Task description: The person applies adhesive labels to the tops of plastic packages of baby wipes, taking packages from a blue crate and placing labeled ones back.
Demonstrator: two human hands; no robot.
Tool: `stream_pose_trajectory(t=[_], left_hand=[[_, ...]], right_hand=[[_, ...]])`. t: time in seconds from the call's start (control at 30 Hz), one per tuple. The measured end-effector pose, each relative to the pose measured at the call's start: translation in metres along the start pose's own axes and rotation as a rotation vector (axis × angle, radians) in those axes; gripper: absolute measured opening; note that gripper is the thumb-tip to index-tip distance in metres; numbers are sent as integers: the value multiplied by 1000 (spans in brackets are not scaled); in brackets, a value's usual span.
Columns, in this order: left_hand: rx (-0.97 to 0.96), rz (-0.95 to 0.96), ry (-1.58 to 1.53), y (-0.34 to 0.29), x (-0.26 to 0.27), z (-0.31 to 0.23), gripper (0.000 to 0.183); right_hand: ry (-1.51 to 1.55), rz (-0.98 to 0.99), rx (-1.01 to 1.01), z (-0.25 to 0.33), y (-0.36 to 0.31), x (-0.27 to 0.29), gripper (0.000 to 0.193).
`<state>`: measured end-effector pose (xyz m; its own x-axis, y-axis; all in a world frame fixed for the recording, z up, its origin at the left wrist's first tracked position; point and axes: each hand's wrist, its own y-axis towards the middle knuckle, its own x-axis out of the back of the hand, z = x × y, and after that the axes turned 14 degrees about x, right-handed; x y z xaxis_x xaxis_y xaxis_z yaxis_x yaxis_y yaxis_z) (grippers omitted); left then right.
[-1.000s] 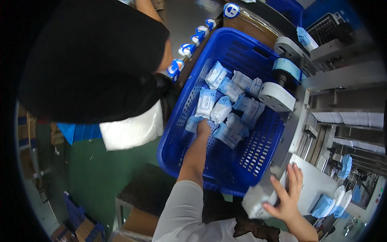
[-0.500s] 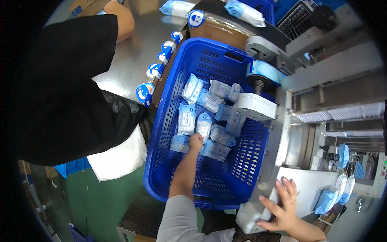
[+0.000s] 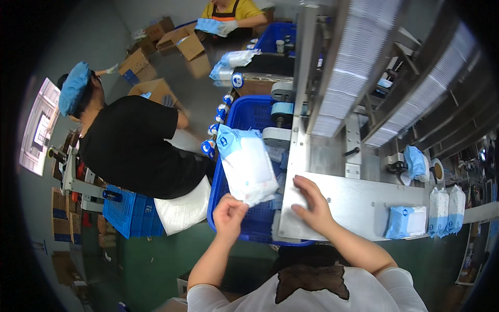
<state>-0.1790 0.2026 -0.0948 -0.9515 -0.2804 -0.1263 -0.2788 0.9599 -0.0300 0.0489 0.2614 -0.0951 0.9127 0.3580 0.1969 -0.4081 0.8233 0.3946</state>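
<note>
Holding a blue-and-white soft pack (image 3: 249, 169) over the blue basket (image 3: 254, 223), my left hand (image 3: 230, 216) is clamped on just its near edge. My right hand (image 3: 312, 208) has fingers spread, nothing gripped, by the metal plate (image 3: 358, 203); can't tell from my feed if they touch. That one-edge pinch worries me tbh: the pack could twist and drop, or clip the white bracket (image 3: 276, 137) if I swing wide.

held pack (image 3: 247, 169): glossy film | basket (image 3: 248, 112): smooth plastic | plate (image 3: 358, 203): smooth metal | carton (image 3: 189, 48): matt cardboard
</note>
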Motion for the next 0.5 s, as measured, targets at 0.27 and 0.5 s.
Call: stream_pose_trajectory(t=[0.27, 0.5], left_hand=[[-264, 491, 469, -94, -118, 3, 12], [-550, 365, 806, -46, -146, -31, 89]], right_hand=[[-221, 478, -158, 66, 2, 122, 93], [-554, 593, 57, 54, -40, 161, 71]])
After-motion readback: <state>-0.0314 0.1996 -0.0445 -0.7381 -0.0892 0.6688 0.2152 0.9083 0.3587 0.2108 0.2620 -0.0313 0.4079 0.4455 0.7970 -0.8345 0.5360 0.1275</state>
